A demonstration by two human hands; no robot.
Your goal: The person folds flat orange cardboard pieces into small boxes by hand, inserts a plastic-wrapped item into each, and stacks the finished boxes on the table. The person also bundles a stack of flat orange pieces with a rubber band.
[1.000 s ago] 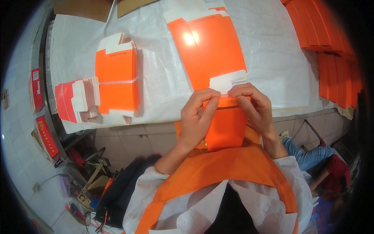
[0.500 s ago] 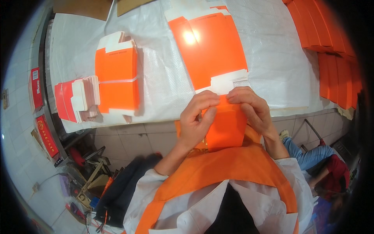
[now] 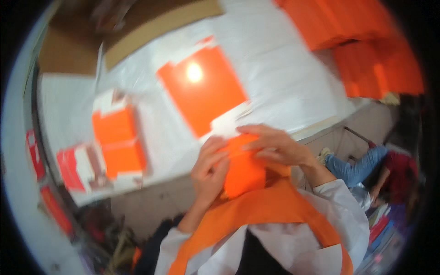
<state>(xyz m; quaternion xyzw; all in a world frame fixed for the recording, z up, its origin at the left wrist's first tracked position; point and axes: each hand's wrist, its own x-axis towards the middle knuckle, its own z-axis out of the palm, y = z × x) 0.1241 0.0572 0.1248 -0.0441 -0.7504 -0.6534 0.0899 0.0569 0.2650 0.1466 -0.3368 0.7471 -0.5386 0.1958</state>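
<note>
head: hands (image 3: 207, 176) on orange box (image 3: 247, 168), any print blurred

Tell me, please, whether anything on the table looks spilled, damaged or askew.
Nothing spilled or plainly damaged stands out. The large orange carton stack looks slightly askew: it lies at an angle to the near edge of the white-covered table. Blur would hide small creases.

Orange carton (image 3: 246, 173), smooth-sided, slightly blurred; far end between left hand (image 3: 209, 168) and right hand (image 3: 277, 147)
</note>
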